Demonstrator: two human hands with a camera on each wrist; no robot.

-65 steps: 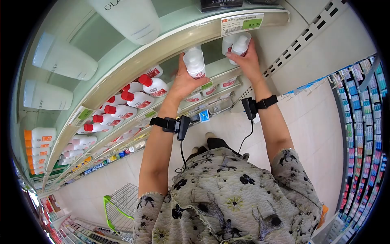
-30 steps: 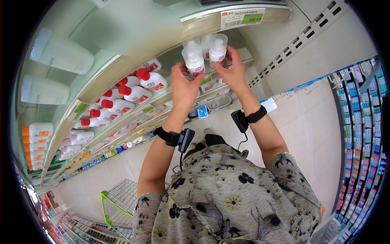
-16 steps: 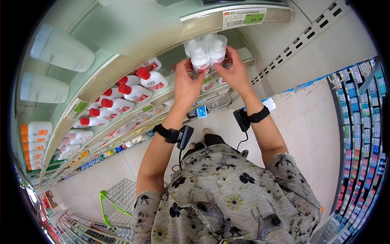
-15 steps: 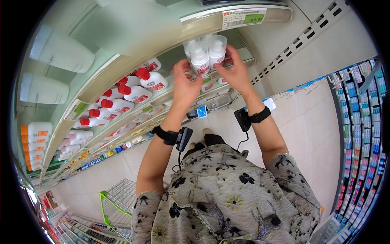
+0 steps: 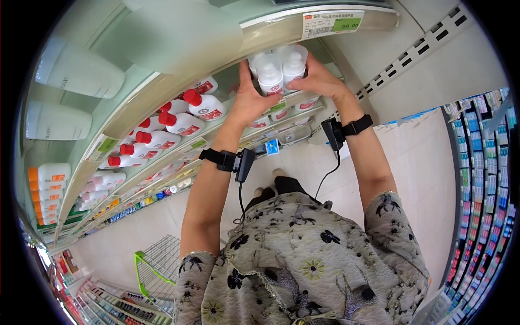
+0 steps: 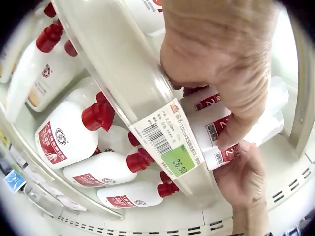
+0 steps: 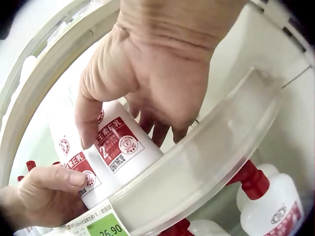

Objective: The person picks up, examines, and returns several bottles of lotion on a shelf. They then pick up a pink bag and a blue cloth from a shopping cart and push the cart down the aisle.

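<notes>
White lotion bottles [image 5: 269, 81] with red labels and clear caps stand close together on the shelf, those behind partly hidden. My left hand [image 5: 250, 104] spans the left side of the group, its thumb across the front of the left bottle and its fingers reaching back along the side. Around the right lotion bottle [image 7: 123, 140] curls my right hand [image 5: 323, 81], thumb on the label, fingers on the far side. In the left wrist view, both thumbs lie side by side at the bottle fronts.
A price tag [image 6: 170, 142] is fixed on the shelf edge just before the bottles. Red-capped bottles [image 5: 184, 124] line the shelf to the left. Another shelf edge [image 5: 271, 24] overhangs the hands. A wire cart [image 5: 157, 265] stands on the floor behind left.
My right hand has brought its bottles leftward, against those at my left hand. Since half a second ago, the left hand has extended its fingers farther back along the group.
</notes>
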